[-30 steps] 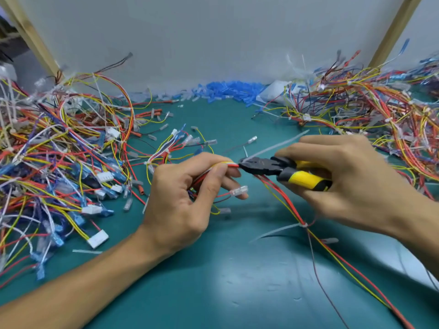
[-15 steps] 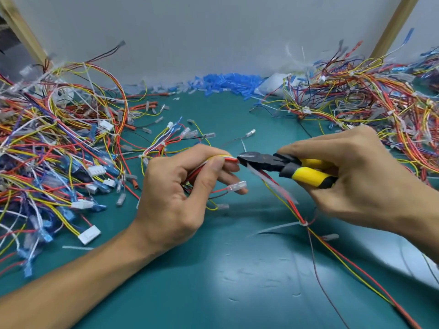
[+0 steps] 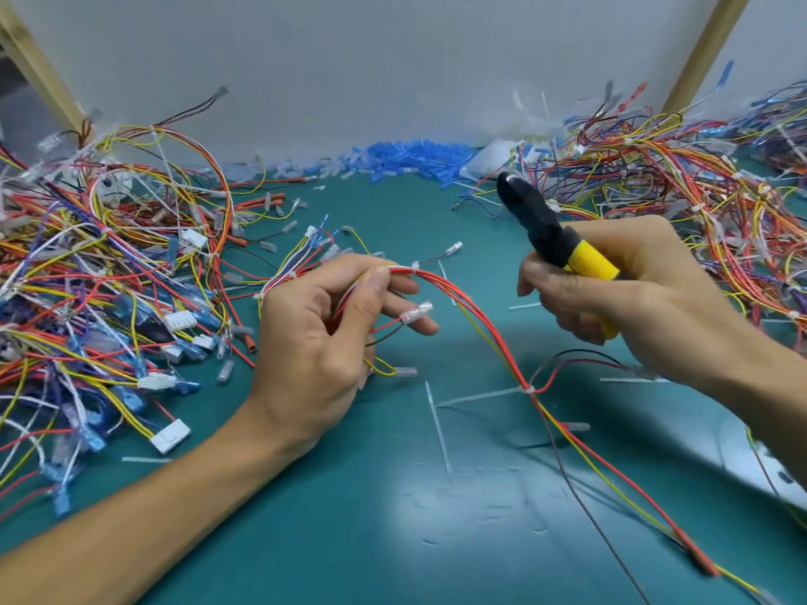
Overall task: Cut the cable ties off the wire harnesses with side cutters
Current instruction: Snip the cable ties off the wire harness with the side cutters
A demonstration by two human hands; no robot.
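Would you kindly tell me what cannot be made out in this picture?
Head view, side cutters in the right hand: tip motion-blurred, jaws open or closed unclear.
Head view, wire harness: far end cut off by the bottom edge.
Head view, harness inside the left hand: hidden by curled fingers.
Head view, pale object lower right: mostly covered by the forearm.
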